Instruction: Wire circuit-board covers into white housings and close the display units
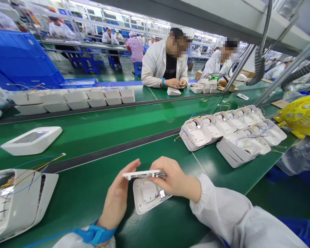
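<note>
Hold the white panel (138,174) level over the shell (145,202), right hand (172,177) clamped on one end, left hand (116,198) seemingly open beside the other.

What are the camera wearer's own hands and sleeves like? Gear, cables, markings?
Left hand and right hand ungloved. White sleeves, right cuff gathered. Left wrist: bright blue strap with clasp, thin blue cord. No markings visible.

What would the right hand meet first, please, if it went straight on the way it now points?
Most likely the left hand, with the white panel that the right hand holds leading the way, though depth is hard to judge here.
</note>
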Action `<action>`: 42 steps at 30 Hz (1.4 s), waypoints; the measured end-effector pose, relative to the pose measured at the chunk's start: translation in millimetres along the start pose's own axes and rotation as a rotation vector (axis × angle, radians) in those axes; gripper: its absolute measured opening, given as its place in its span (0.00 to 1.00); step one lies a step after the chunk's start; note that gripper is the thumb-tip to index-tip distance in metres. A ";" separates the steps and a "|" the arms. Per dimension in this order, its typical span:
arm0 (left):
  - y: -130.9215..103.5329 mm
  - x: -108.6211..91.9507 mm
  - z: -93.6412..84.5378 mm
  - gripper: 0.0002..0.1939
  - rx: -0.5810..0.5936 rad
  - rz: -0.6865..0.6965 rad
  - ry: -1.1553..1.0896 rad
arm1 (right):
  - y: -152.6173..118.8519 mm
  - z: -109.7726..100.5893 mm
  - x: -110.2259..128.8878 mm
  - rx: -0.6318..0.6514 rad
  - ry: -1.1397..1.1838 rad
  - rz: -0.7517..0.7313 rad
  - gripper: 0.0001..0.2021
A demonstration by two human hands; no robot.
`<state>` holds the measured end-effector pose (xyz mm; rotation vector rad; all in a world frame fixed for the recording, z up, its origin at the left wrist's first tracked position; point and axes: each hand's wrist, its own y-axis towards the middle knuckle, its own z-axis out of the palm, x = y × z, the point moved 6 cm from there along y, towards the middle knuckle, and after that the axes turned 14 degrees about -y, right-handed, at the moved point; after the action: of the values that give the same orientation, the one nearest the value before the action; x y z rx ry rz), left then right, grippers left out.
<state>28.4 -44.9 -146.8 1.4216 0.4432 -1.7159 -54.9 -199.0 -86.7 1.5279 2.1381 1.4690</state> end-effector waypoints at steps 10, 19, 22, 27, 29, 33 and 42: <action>-2.4 13.7 9.1 0.45 0.210 -0.006 0.576 | -9.8 23.2 22.1 0.318 -0.362 -0.446 0.09; -8.5 8.2 15.2 0.32 0.129 0.009 0.498 | 5.2 -5.5 -4.1 0.038 -0.189 -0.037 0.16; -12.3 6.0 16.6 0.35 0.124 0.000 0.292 | 2.7 7.4 -23.8 0.222 -0.193 0.153 0.08; -19.4 4.6 24.3 0.39 0.245 0.059 0.244 | -14.4 39.1 -18.3 0.612 -0.397 -0.080 0.04; -21.3 5.6 25.2 0.39 0.278 0.073 0.256 | -18.0 38.9 -10.6 0.625 -0.485 -0.147 0.05; -23.3 9.0 27.3 0.39 0.334 0.057 0.235 | -21.4 34.1 0.6 0.638 -0.649 -0.167 0.06; -23.0 4.1 31.4 0.38 0.330 0.133 0.257 | -23.9 45.7 -8.0 0.619 -0.567 -0.107 0.04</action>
<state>-9.2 -55.7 -146.9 1.8776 0.1995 -1.5541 -39.9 -177.0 -131.6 1.6830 2.3298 0.2570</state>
